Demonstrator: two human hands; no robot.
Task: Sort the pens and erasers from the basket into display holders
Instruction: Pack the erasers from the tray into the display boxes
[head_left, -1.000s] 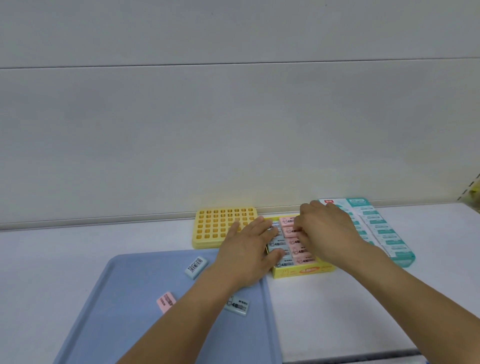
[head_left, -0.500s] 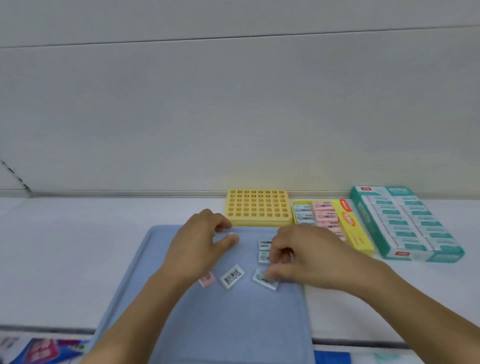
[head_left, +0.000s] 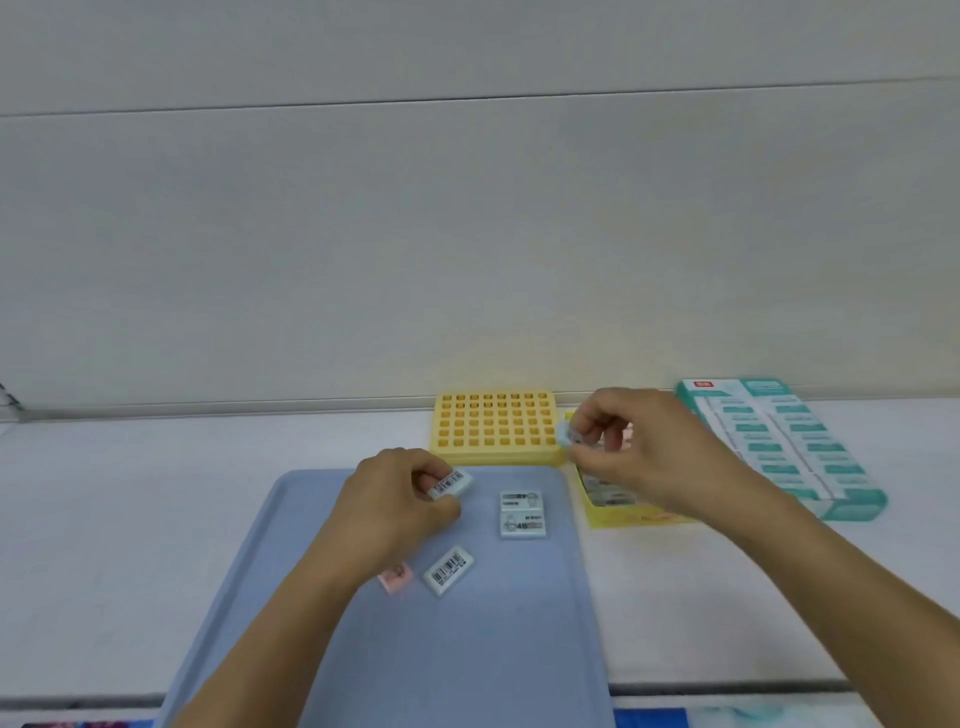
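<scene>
My left hand (head_left: 400, 499) pinches a pale blue barcoded eraser (head_left: 451, 483) between thumb and curled fingers, at the far part of the flat blue plastic tray (head_left: 467, 649). My right hand (head_left: 631, 449) pinches a second pale blue eraser (head_left: 566, 435) at its fingertips, above the far left corner of the yellow cardboard display box (head_left: 623, 517). On the tray lie two pale erasers side by side (head_left: 522, 513), one barcoded eraser (head_left: 448, 570) nearer, and a pink eraser (head_left: 396, 577) partly hidden by my left wrist. The yellow plastic grid holder (head_left: 496, 428) sits beyond the tray; a teal eraser box (head_left: 779, 447) lies far right.
</scene>
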